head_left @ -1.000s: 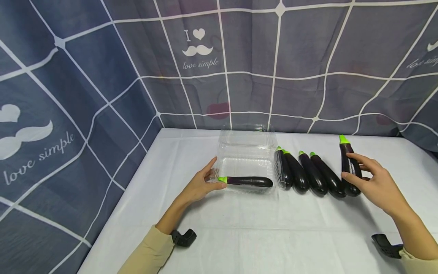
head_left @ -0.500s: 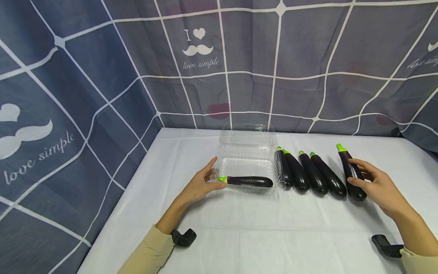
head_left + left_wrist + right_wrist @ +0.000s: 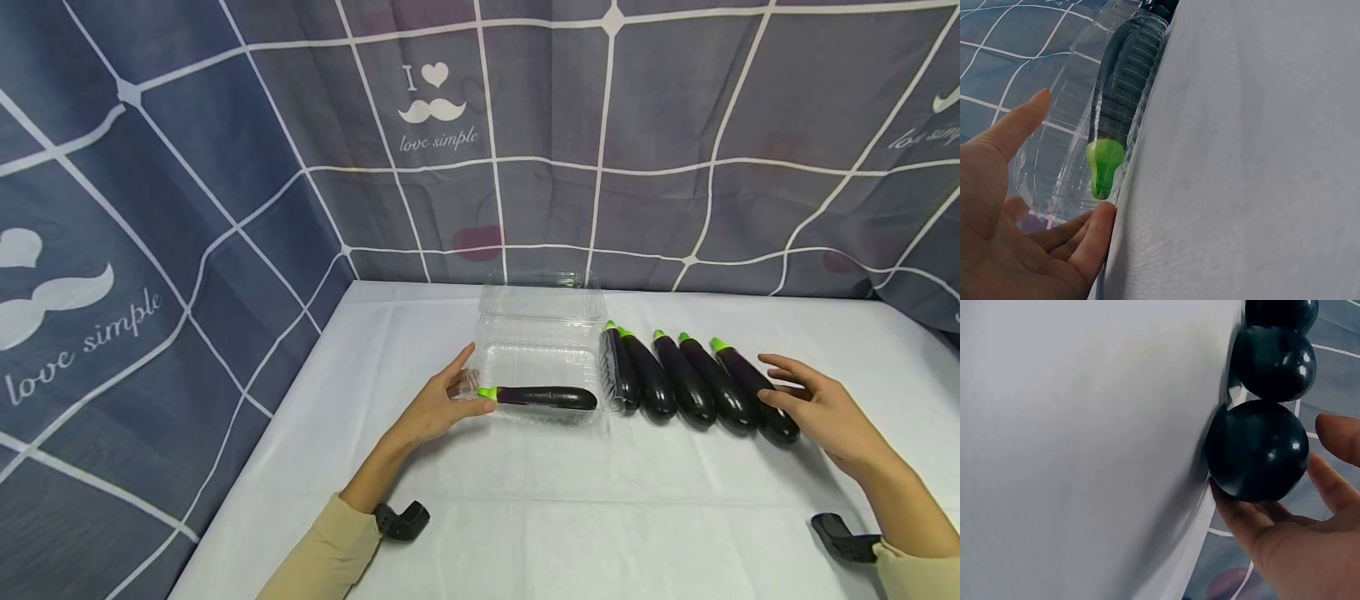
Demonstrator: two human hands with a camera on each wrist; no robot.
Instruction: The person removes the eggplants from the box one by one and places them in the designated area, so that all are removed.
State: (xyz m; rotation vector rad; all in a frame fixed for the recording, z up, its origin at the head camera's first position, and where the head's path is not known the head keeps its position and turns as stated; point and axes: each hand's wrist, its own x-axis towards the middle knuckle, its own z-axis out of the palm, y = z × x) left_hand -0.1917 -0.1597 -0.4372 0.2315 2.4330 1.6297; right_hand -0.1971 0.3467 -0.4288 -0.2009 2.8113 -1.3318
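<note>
An eggplant with a bright green cap lies crosswise along the front of a clear plastic container with its lid up. My left hand is at the container's left end, thumb touching the front corner beside the cap, index finger extended towards the back. In the left wrist view the ridged container wall shows the eggplant through it. My right hand is beside the rightmost eggplant, fingers loosely spread. In the right wrist view, fingertips are right at the underside of its round end, the thumb apart.
Several more eggplants lie side by side between the container and my right hand, green caps towards the back. The raised lid stands near the table's back edge, before a grey checked curtain. White cloth covers the table.
The rightmost eggplant's cap has swung left and down, so it lies slanted alongside the row. My right hand's fingers have loosened from it. My left hand and the container have stayed put.
</note>
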